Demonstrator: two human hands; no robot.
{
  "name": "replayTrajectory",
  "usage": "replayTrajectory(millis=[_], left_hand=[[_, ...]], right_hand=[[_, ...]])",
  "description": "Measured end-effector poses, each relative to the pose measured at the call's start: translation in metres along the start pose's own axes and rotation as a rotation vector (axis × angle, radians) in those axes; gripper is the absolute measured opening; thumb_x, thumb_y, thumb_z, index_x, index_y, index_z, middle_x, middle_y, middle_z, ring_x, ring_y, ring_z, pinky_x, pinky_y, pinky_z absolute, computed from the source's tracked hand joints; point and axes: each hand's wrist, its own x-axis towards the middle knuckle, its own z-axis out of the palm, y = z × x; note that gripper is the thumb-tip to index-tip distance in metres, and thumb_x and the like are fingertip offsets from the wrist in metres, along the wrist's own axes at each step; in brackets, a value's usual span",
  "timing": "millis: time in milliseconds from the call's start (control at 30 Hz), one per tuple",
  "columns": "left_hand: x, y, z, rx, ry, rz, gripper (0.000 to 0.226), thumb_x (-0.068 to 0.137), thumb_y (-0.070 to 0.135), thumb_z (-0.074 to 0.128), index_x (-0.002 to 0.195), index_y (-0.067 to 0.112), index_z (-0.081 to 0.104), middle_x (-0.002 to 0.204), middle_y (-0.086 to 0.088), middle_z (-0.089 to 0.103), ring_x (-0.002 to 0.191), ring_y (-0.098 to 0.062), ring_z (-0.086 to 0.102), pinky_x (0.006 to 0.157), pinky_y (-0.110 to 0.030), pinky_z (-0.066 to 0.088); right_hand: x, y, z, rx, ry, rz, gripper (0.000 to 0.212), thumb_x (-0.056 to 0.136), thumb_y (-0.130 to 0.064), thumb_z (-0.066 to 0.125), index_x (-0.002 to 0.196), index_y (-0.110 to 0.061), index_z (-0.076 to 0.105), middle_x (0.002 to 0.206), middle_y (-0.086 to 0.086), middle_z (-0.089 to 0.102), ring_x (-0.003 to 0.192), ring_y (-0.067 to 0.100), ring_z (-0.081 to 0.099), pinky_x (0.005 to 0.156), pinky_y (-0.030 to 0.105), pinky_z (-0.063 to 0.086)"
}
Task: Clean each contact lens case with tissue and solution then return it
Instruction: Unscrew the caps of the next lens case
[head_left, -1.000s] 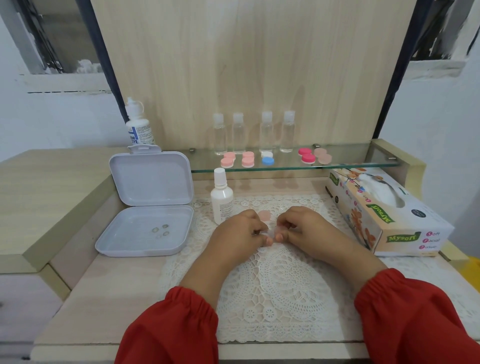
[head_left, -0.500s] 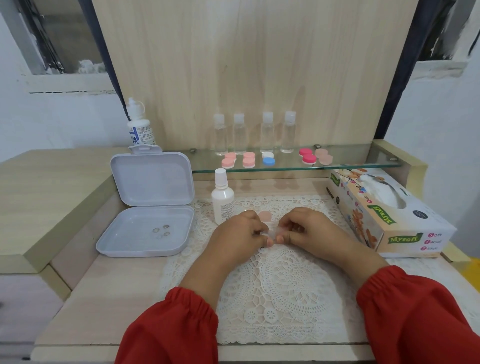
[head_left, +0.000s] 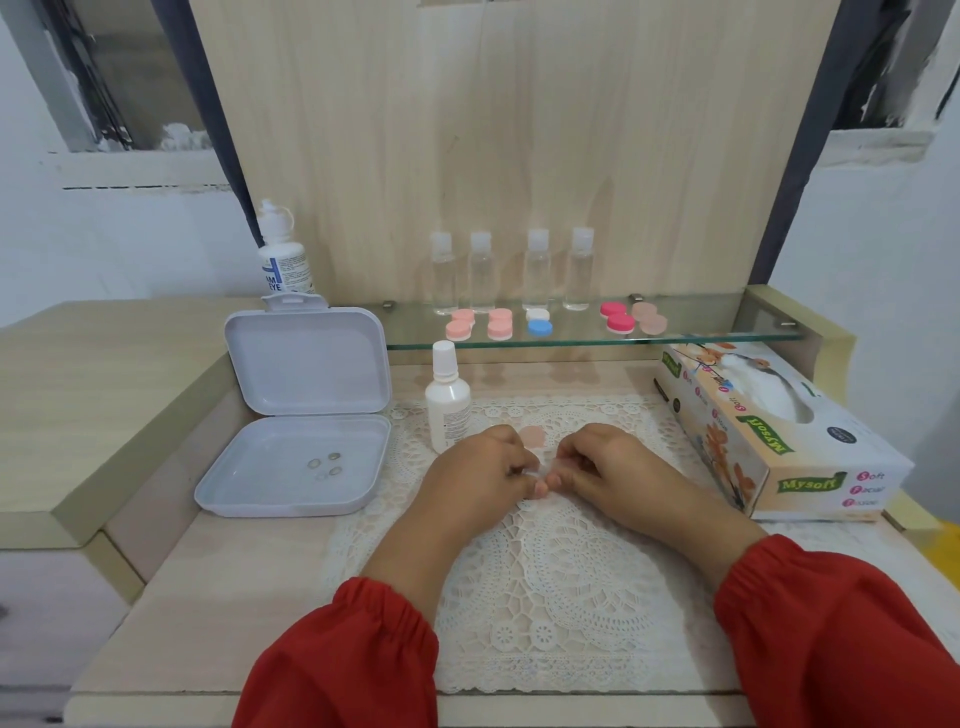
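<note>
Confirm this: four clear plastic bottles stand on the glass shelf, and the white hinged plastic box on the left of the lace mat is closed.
Not quite. The head view shows the white hinged plastic box open, lid upright. The four clear plastic bottles do stand on the glass shelf, and the box does sit left of the lace mat.

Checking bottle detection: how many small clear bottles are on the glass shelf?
4. They stand upright in a row at the back of the glass shelf: first clear bottle, second, third, fourth. None looks hidden.
</note>
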Motion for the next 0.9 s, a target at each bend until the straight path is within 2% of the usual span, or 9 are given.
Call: replayTrajectory(millis=[200, 300, 367, 467, 567, 667, 733, 800, 900], left_hand=[[0.0013, 0.0002, -0.0012, 0.021, -0.011, -0.006, 0.032, 0.086, 0.038, 0.066, 0.114, 0.023, 0.069, 0.107, 0.015, 0.054, 0.095, -0.005, 0.052, 0.082, -0.027, 0.042], [0.0015, -0.0006, -0.0018, 0.014, -0.01, -0.018, 0.031, 0.085, 0.038, 0.067, 0.113, 0.024, 0.069, 0.107, 0.014, 0.055, 0.096, -0.007, 0.054, 0.084, -0.03, 0.045], [0.002, -0.0002, -0.0021, 0.021, -0.012, -0.017, 0.032, 0.085, 0.039, 0.067, 0.114, 0.024, 0.069, 0.107, 0.013, 0.055, 0.097, -0.008, 0.054, 0.084, -0.03, 0.045], [0.0023, 0.0002, -0.0021, 0.03, -0.013, -0.014, 0.033, 0.086, 0.042, 0.065, 0.114, 0.024, 0.069, 0.108, 0.014, 0.055, 0.097, -0.007, 0.054, 0.081, -0.029, 0.045], [0.0023, -0.001, -0.0013, 0.01, -0.008, -0.014, 0.033, 0.085, 0.039, 0.067, 0.114, 0.024, 0.069, 0.106, 0.015, 0.054, 0.095, -0.006, 0.053, 0.08, -0.027, 0.044], [0.0011, -0.0011, -0.0007, -0.008, 0.0, -0.013, 0.031, 0.084, 0.038, 0.068, 0.112, 0.024, 0.07, 0.102, 0.014, 0.053, 0.092, -0.006, 0.054, 0.08, -0.028, 0.045], [0.0003, -0.0009, -0.0007, 0.007, 0.006, -0.005, 0.032, 0.085, 0.041, 0.067, 0.111, 0.024, 0.07, 0.1, 0.014, 0.053, 0.091, -0.007, 0.055, 0.08, -0.03, 0.047], [0.0004, -0.0006, -0.0006, 0.027, 0.012, 0.002, 0.033, 0.085, 0.042, 0.066, 0.112, 0.024, 0.07, 0.1, 0.015, 0.052, 0.092, -0.007, 0.055, 0.08, -0.03, 0.047], [0.0009, -0.0005, -0.0009, 0.027, 0.003, -0.009, 0.031, 0.085, 0.04, 0.067, 0.112, 0.025, 0.07, 0.104, 0.015, 0.054, 0.094, -0.007, 0.054, 0.081, -0.031, 0.047]], right_hand=[[-0.0011, 0.0038, -0.004, 0.019, -0.063, -0.071, 0.027, 0.091, -0.024, 0.064, 0.114, -0.01, 0.065, 0.104, 0.0, 0.059, 0.094, 0.007, 0.049, 0.08, 0.001, 0.031], [-0.0028, 0.0064, -0.0033, 0.122, -0.085, -0.029, 0.032, 0.09, -0.012, 0.065, 0.122, -0.013, 0.064, 0.113, -0.001, 0.061, 0.103, 0.008, 0.054, 0.086, 0.001, 0.033], [-0.0043, 0.0069, -0.0016, 0.219, -0.059, 0.034, 0.04, 0.087, -0.015, 0.068, 0.127, -0.018, 0.061, 0.109, -0.005, 0.061, 0.098, 0.005, 0.055, 0.084, 0.004, 0.038], [-0.004, 0.0044, -0.0002, 0.265, 0.032, 0.152, 0.033, 0.08, -0.029, 0.075, 0.11, -0.024, 0.063, 0.097, -0.008, 0.058, 0.086, 0.003, 0.054, 0.074, 0.011, 0.042], [-0.0027, 0.0035, -0.0013, 0.26, 0.047, 0.108, 0.014, 0.08, -0.029, 0.076, 0.087, -0.032, 0.064, 0.092, -0.01, 0.059, 0.083, 0.001, 0.054, 0.071, 0.012, 0.041], [-0.0035, 0.0045, 0.0001, 0.3, -0.019, 0.02, 0.018, 0.086, -0.019, 0.071, 0.094, -0.034, 0.067, 0.098, -0.014, 0.059, 0.09, -0.004, 0.055, 0.076, 0.01, 0.039], [-0.0041, 0.0037, 0.0022, 0.303, -0.008, 0.043, 0.023, 0.084, -0.023, 0.073, 0.104, -0.033, 0.065, 0.101, -0.015, 0.058, 0.09, -0.004, 0.054, 0.075, 0.01, 0.04], [-0.0048, 0.0037, 0.0026, 0.325, 0.045, 0.134, 0.033, 0.079, -0.031, 0.078, 0.105, -0.034, 0.058, 0.096, -0.013, 0.059, 0.083, -0.003, 0.054, 0.07, 0.011, 0.041], [-0.0051, 0.0037, -0.0012, 0.394, 0.062, 0.163, 0.036, 0.079, -0.026, 0.078, 0.104, -0.035, 0.054, 0.089, -0.009, 0.065, 0.073, -0.001, 0.055, 0.068, 0.012, 0.045]])
